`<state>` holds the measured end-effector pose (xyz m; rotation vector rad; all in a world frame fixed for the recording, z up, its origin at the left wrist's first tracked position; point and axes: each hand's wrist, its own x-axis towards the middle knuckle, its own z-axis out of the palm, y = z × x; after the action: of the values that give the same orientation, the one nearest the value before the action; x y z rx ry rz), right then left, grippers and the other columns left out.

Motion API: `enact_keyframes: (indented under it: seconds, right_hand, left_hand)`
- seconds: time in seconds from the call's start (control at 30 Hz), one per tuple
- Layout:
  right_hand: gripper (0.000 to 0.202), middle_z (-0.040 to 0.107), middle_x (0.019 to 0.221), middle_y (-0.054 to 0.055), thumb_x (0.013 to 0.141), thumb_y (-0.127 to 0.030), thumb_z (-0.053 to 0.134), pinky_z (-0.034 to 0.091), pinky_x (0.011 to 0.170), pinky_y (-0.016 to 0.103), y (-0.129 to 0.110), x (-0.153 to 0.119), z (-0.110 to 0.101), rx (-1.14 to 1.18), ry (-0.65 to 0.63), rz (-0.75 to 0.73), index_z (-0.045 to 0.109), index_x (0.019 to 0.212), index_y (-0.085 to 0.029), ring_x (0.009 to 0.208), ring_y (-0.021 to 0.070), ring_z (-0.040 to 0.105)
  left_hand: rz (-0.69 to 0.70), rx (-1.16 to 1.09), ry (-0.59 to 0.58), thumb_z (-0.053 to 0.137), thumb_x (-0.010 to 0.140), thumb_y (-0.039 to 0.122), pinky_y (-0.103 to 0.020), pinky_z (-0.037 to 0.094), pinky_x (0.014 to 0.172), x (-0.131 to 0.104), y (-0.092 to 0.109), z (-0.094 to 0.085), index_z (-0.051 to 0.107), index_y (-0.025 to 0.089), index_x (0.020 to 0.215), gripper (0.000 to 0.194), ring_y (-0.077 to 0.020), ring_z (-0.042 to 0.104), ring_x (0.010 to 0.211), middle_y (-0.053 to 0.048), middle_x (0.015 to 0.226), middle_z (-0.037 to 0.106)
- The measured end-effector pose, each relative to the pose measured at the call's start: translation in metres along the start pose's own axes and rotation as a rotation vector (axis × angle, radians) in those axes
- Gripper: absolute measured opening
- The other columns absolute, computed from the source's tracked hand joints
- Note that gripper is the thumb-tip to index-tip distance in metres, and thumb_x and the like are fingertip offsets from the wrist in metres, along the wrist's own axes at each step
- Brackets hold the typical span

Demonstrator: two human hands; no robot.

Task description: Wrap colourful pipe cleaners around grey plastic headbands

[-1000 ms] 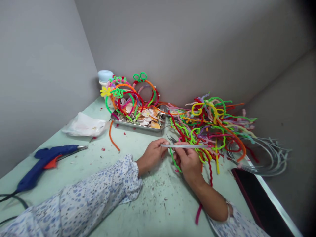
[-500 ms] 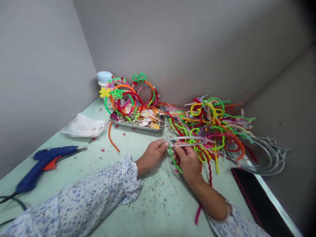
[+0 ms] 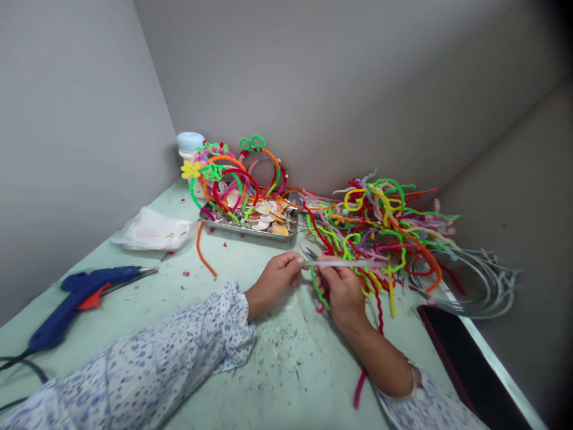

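A thin grey headband (image 3: 347, 263), seen nearly edge-on, stretches between my two hands above the table. My left hand (image 3: 280, 275) pinches its left end with thumb and fingertips. Close beside it, my right hand (image 3: 344, 294) is closed on the band, thumb on top and the other fingers curled beneath. A heap of coloured pipe cleaners (image 3: 380, 209) lies just behind and right of my hands. One green pipe cleaner (image 3: 319, 289) hangs by my right fingers; whether they hold it, I cannot tell. Scissor-like metal blades (image 3: 308, 253) show behind the band.
A metal tray (image 3: 268, 234) of shells carries several finished pipe-cleaner headbands (image 3: 230, 179). At left lie a blue glue gun (image 3: 85, 298) and a white plastic bag (image 3: 154, 230). Plain grey headbands (image 3: 483, 286) are bunched at right, near a dark phone-like slab (image 3: 470, 364). Walls enclose the table.
The headband has turned: its two sides showed apart before, and now they line up almost as one strip. Both hands keep their grip in nearly the same place.
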<state>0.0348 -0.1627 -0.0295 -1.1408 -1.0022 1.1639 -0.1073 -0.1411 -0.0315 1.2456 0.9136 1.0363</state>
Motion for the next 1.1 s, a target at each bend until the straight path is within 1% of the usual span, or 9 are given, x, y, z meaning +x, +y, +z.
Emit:
enact_keyframes:
  seconds: [0.1,0.23,0.37,0.5,0.63,0.8,0.97,1.1]
  right_hand:
    - [0.027,0.053,0.053,-0.007,0.077,-0.037,0.065,0.033,0.039,0.018,-0.002,-0.003,0.000,-0.005,-0.079,0.013,0.059,0.097,-0.020,0.041,0.0081,0.043]
    - [0.026,0.054,0.053,-0.007,0.076,-0.035,0.066,0.036,0.042,0.019,-0.004,-0.004,0.001,-0.077,-0.130,-0.010,0.059,0.095,-0.018,0.044,0.0084,0.045]
    - [0.026,0.053,0.052,-0.007,0.074,-0.034,0.067,0.034,0.041,0.019,-0.002,-0.002,0.002,-0.111,-0.109,-0.004,0.060,0.093,-0.019,0.043,0.0084,0.044]
    - [0.026,0.056,0.054,-0.006,0.073,-0.035,0.067,0.036,0.042,0.019,-0.001,-0.001,0.002,-0.146,-0.086,-0.012,0.061,0.093,-0.018,0.045,0.0086,0.047]
    - [0.028,0.058,0.057,-0.005,0.072,-0.038,0.069,0.038,0.044,0.020,0.000,-0.001,0.001,-0.166,-0.081,-0.010,0.062,0.092,-0.019,0.047,0.0095,0.049]
    - [0.030,0.057,0.055,-0.005,0.074,-0.041,0.068,0.036,0.042,0.019,0.004,0.001,-0.001,-0.187,-0.072,-0.006,0.062,0.092,-0.019,0.046,0.0095,0.048]
    - [0.029,0.058,0.057,-0.004,0.073,-0.041,0.069,0.037,0.044,0.019,0.008,0.003,-0.001,-0.188,-0.054,-0.007,0.063,0.091,-0.018,0.047,0.0092,0.049]
    - [0.032,0.058,0.055,-0.004,0.071,-0.042,0.072,0.038,0.045,0.019,0.006,0.003,0.001,-0.161,-0.032,0.017,0.064,0.089,-0.017,0.049,0.0097,0.050]
  left_hand:
    - [-0.012,-0.041,0.003,0.054,0.083,0.045,-0.026,0.023,0.047,0.001,0.000,0.000,0.049,0.018,0.064,0.033,-0.0088,0.034,0.046,0.004,0.050,0.041]
    - [-0.015,-0.058,0.011,0.055,0.082,0.046,-0.025,0.024,0.047,0.002,-0.001,-0.001,0.047,0.018,0.063,0.035,-0.0083,0.034,0.046,0.005,0.050,0.040]
    - [0.000,-0.047,-0.009,0.054,0.084,0.046,-0.025,0.023,0.047,0.002,-0.003,-0.001,0.046,0.017,0.063,0.036,-0.0079,0.033,0.046,0.005,0.052,0.039]
    - [0.010,-0.019,-0.010,0.053,0.085,0.046,-0.025,0.023,0.046,0.003,-0.004,-0.002,0.045,0.018,0.062,0.037,-0.0080,0.033,0.046,0.005,0.051,0.039]
    - [0.012,0.001,-0.002,0.053,0.085,0.046,-0.024,0.024,0.047,0.003,-0.005,-0.002,0.044,0.017,0.062,0.037,-0.0077,0.033,0.047,0.005,0.052,0.038]
    - [0.009,-0.013,-0.002,0.054,0.084,0.044,-0.023,0.023,0.046,0.004,-0.003,-0.001,0.044,0.017,0.063,0.035,-0.0074,0.031,0.047,0.006,0.052,0.036]
    - [0.013,0.055,0.019,0.053,0.084,0.046,-0.023,0.024,0.047,0.003,-0.001,-0.001,0.045,0.018,0.062,0.036,-0.0081,0.033,0.048,0.005,0.052,0.038]
    - [0.029,0.105,0.019,0.051,0.085,0.045,-0.023,0.025,0.048,0.002,-0.001,-0.001,0.045,0.018,0.064,0.035,-0.0087,0.034,0.049,0.005,0.052,0.039]
